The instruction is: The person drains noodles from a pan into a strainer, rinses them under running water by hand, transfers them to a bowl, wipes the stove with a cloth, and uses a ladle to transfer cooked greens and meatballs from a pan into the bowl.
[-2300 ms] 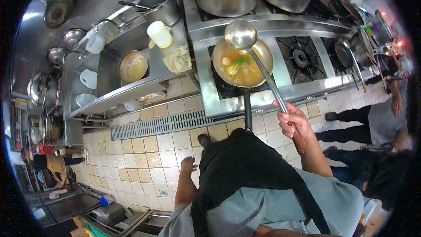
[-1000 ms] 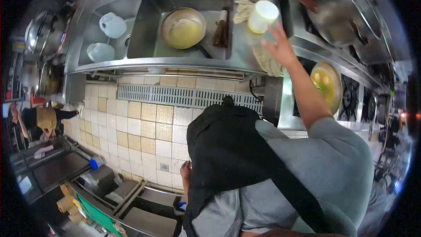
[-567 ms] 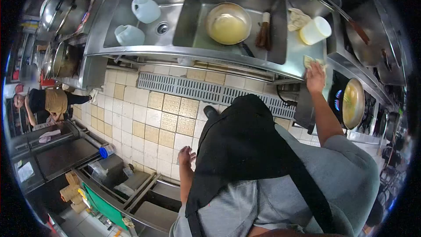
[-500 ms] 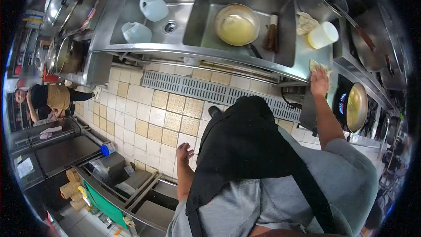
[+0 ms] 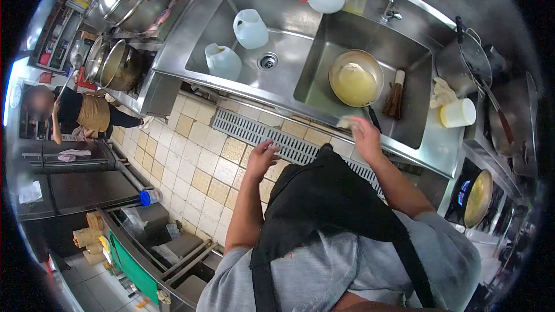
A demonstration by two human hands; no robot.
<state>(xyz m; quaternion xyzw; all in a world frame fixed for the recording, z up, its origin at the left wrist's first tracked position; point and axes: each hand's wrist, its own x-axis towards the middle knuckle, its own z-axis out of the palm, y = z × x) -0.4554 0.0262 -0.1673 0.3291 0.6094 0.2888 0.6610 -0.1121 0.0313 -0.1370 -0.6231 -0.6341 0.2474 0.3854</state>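
Note:
My right hand is closed on a small pale yellowish cloth at the front rim of the steel double sink. Part of the cloth is hidden by my fingers. My left hand hangs over the tiled floor in front of the sink, empty, its fingers loosely curled and apart. Beyond my right hand, in the right basin, a pan holds yellowish liquid, with its dark handle toward me. Beside it lies a bamboo brush with a pale band.
Two cut plastic jugs lie in the left basin. On the right ledge are a crumpled cloth and a white tub. A pan sits over a lit blue flame. Another person stands at the far left.
My right hand has moved left with the cloth, from the right counter to the sink's front edge. My left hand has risen toward the sink. The view has shifted.

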